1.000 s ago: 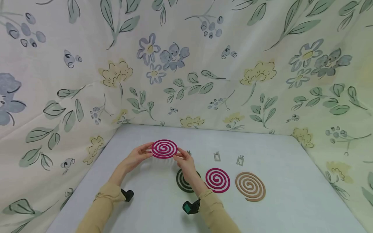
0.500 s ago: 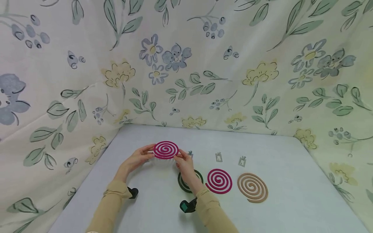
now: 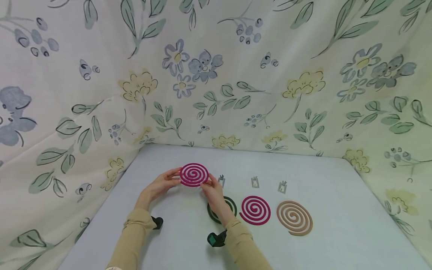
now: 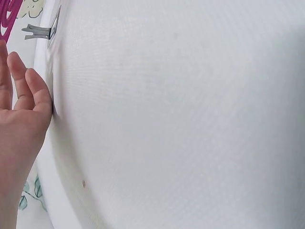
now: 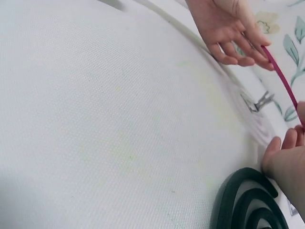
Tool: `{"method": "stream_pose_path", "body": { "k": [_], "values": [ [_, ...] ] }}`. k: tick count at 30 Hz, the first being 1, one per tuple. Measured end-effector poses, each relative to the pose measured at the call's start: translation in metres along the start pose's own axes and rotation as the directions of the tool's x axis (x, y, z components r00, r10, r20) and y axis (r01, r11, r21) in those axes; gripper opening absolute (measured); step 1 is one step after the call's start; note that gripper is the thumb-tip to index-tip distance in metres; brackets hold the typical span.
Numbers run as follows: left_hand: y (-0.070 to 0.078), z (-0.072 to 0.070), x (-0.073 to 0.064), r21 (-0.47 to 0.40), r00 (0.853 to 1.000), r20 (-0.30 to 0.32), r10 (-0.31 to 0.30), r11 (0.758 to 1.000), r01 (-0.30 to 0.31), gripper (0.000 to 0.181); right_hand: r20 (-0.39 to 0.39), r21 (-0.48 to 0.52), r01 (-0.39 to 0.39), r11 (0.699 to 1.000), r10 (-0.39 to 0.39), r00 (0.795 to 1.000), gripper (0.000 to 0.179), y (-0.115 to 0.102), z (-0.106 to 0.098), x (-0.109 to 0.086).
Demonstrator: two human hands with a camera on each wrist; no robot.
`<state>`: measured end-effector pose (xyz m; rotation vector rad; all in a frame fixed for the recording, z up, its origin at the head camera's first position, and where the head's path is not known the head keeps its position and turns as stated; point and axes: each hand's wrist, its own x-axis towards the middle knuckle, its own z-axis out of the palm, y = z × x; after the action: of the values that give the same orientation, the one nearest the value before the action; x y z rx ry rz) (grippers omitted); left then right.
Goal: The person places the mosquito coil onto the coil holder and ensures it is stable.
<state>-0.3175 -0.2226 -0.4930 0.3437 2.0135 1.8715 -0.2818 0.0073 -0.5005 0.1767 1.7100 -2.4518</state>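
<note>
In the head view a magenta mosquito coil is held above the table's far left part. My left hand pinches its left edge between thumb and fingers, and my right hand pinches the right edge. Seen edge-on in the right wrist view, the coil is tilted over a small metal coil stand with raised prongs. That same stand appears beyond the left fingertips in the left wrist view. My right forearm partly covers a dark green coil lying on the table.
A second magenta coil and a tan coil lie flat to the right. Behind the coils stand more metal stands, one left, one middle and one right. Floral cloth encloses the white table.
The head view has shifted slightly, moving everything a little to the right in the picture. Both hands keep holding the magenta coil in nearly the same place, its face slightly more towards the camera.
</note>
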Motion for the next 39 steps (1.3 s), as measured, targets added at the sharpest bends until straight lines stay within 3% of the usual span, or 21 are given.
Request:
{"method": "stream_pose_path", "body": {
  "k": [8,13,19,26,39],
  "values": [
    [-0.001,0.0,0.0,-0.01,0.998,-0.035,-0.044,0.999,0.044,0.06,0.046,-0.102,0.054,0.993,-0.05,0.998,0.066,-0.002,0.002,-0.005],
    [-0.003,0.001,0.004,-0.043,0.99,-0.115,-0.076,0.996,0.072,0.055,-0.005,-0.136,0.103,0.985,-0.104,0.995,0.065,0.006,0.005,-0.004],
    [-0.009,0.0,0.008,-0.09,0.983,-0.172,-0.07,0.994,0.055,0.053,-0.082,-0.131,0.124,0.984,-0.135,0.987,0.058,0.011,0.012,-0.001],
    [-0.008,0.002,0.008,-0.142,0.979,-0.184,-0.083,0.988,0.057,0.053,-0.118,-0.101,0.149,0.984,-0.161,0.98,0.049,0.014,0.013,0.004],
    [-0.007,0.003,0.009,-0.24,0.967,-0.229,-0.108,0.969,0.051,0.053,-0.098,-0.121,0.156,0.98,-0.169,0.981,0.047,0.01,0.017,0.009]
  ]
}}
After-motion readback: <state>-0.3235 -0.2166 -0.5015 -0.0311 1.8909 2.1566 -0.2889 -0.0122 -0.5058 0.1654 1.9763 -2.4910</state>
